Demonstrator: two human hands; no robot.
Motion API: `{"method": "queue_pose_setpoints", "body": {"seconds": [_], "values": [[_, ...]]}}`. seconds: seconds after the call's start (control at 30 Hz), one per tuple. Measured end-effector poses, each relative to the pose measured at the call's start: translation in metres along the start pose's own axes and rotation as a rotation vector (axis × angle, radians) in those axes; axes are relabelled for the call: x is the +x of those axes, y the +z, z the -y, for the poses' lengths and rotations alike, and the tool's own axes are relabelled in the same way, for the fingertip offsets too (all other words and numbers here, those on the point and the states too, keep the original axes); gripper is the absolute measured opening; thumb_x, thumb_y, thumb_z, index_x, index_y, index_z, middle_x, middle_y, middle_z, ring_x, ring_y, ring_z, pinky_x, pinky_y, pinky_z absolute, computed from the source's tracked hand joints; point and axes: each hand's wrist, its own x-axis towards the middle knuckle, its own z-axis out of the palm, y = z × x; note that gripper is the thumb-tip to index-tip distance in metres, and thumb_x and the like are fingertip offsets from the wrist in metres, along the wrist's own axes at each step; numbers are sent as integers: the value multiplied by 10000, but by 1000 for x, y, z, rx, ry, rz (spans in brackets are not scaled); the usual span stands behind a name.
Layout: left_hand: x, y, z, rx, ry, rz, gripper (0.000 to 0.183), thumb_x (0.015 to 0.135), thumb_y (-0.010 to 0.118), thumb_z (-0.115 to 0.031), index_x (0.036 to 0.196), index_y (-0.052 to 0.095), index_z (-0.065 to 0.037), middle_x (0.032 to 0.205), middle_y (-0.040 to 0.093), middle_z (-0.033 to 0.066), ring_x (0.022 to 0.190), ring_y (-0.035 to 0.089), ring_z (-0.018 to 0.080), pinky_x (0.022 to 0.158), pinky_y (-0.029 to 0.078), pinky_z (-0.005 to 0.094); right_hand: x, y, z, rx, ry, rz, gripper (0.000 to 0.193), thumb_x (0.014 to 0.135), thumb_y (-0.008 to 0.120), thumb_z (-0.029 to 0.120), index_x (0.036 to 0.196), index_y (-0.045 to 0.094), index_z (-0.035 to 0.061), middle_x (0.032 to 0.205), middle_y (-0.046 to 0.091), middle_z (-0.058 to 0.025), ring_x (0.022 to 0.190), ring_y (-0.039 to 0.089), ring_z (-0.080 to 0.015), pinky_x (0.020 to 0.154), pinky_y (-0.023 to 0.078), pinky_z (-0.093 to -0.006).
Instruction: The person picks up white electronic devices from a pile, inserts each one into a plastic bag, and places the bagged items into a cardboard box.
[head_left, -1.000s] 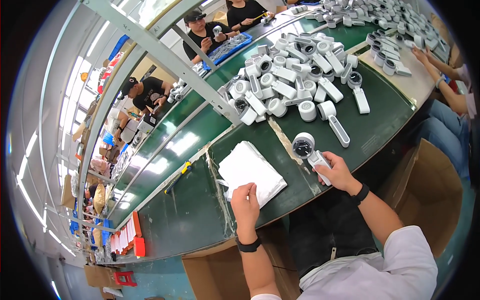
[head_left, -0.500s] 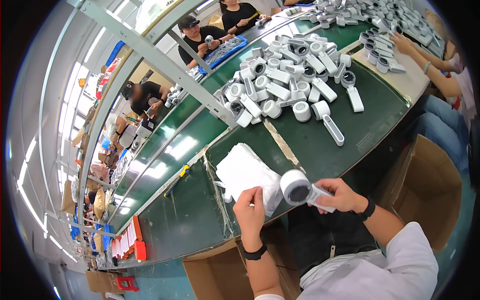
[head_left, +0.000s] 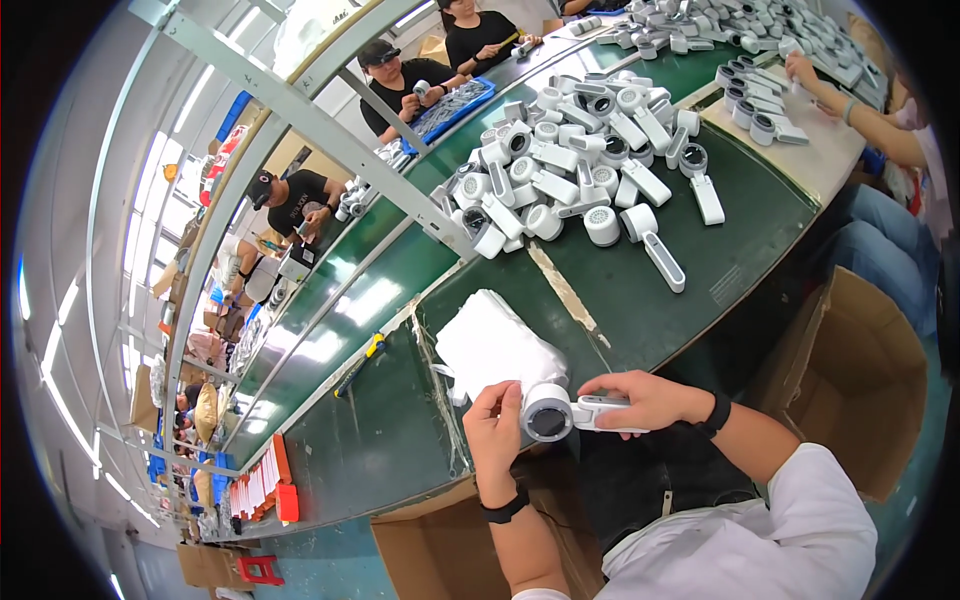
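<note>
My right hand [head_left: 650,402] is closed round the handle of a white handheld device [head_left: 549,413] with a round head and a dark disc in its face. That head lies at the near edge of a pile of thin white bags [head_left: 495,340] on the green table. Beside the head, my left hand [head_left: 493,430] has its thumb and fingers pinched together, close to the bags. Whatever is between those fingertips is hidden. A large heap of similar white devices [head_left: 570,160] covers the table beyond.
A yellow-and-black cutter [head_left: 360,365] lies left of the bags. Orange trays [head_left: 275,490] stand at the far left end. Open cardboard boxes [head_left: 850,385] flank me below the table edge. A metal frame [head_left: 330,130] rises over the table. Co-workers sit opposite and at right.
My right hand has moved left and slightly down, bringing the device's head against the bags beside my left hand. The device has turned so its disc faces up more. My left hand stays pinched.
</note>
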Motion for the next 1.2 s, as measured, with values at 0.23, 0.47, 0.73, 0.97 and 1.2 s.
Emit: {"method": "queue_pose_setpoints", "body": {"seconds": [0.23, 0.47, 0.73, 0.97, 1.2], "values": [[-5, -5, -21, 240, 307, 11, 92, 877, 691, -70, 926, 686, 7, 837, 639, 65, 730, 577, 138, 646, 459, 249, 16, 2, 2, -18, 4, -127, 580, 855, 651, 271, 1337, 470, 1, 769, 660, -89, 578, 617, -136, 516, 505, -270], [-11, 20, -34, 624, 741, 5, 122, 783, 733, -49, 898, 692, -53, 857, 623, 73, 814, 591, 264, 708, 448, 353, 20, 20, 16, -84, 80, -179, 571, 884, 669, 222, 1350, 440, -15, 817, 668, -85, 604, 628, -124, 523, 505, -263], [-33, 36, -12, 434, 668, 51, 103, 812, 706, -25, 906, 667, -11, 831, 616, 107, 788, 586, 299, 707, 473, 369, 22, 32, 5, 334, -76, -308, 750, 908, 630, 182, 1490, 203, -21, 1095, 644, -196, 668, 662, -145, 518, 537, -258], [-28, 41, 3, 319, 743, -219, 166, 959, 594, -141, 939, 617, 22, 915, 619, 139, 829, 609, 240, 761, 487, 322, 21, 34, 10, 305, -161, -291, 859, 955, 585, 140, 1529, -48, 57, 1394, 455, -253, 738, 681, -194, 550, 567, -278], [-22, 47, 27, -45, 479, -501, 303, 999, 551, -300, 965, 577, 0, 879, 594, 46, 710, 565, 108, 625, 450, 238, 20, 34, 9, 600, -134, -115, 843, 956, 592, 177, 1527, -9, 27, 1153, 607, -205, 700, 686, -215, 516, 556, -293]]}}
